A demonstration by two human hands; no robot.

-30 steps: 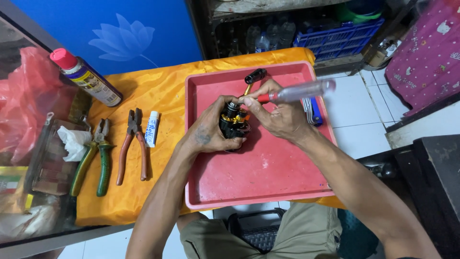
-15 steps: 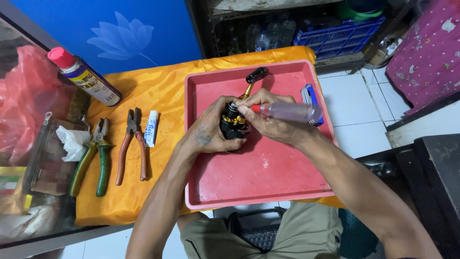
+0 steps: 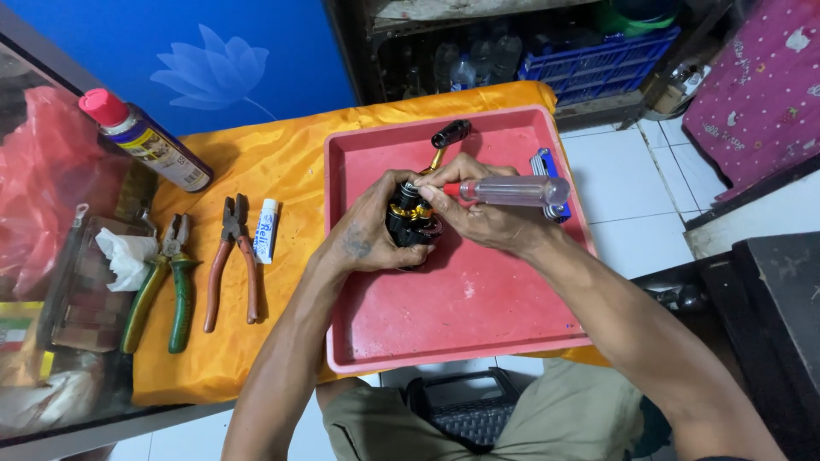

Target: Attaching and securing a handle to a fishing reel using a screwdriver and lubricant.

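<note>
We see our left hand (image 3: 376, 235) wrapped around a small black and gold fishing reel (image 3: 408, 220), its fingers (image 3: 395, 183) curled closed over the top and near side of the body, so that only part of the reel shows between them. The reel is held just above the floor of the shallow red plastic tray (image 3: 478, 316), toward the tray's upper middle, and its slim gold crank arm with a black knob (image 3: 450, 134) points up and away from us toward the tray's far rim.

Our right hand (image 3: 491, 224) is closed on a screwdriver with a clear plastic handle and red collar (image 3: 512, 191). The tool's long axis lies nearly level, running from right to left, with the handle out to the right and the red end pointing straight into the top of the reel. The tip itself is hidden between the fingers of both hands, so we cannot tell whether it sits in a screw head.

So the reel lies directly to the left of the right fingers, touching or almost touching them, and both hands meet over it.

Just behind the screwdriver handle a blue folding key set (image 3: 547, 166) rests on the tray. On the yellow cloth of the table (image 3: 282, 162) lie red-handled pliers (image 3: 229, 260), green-handled pliers (image 3: 166, 286), a small white tube (image 3: 267, 229) and a spray can with a red cap (image 3: 145, 141).
</note>
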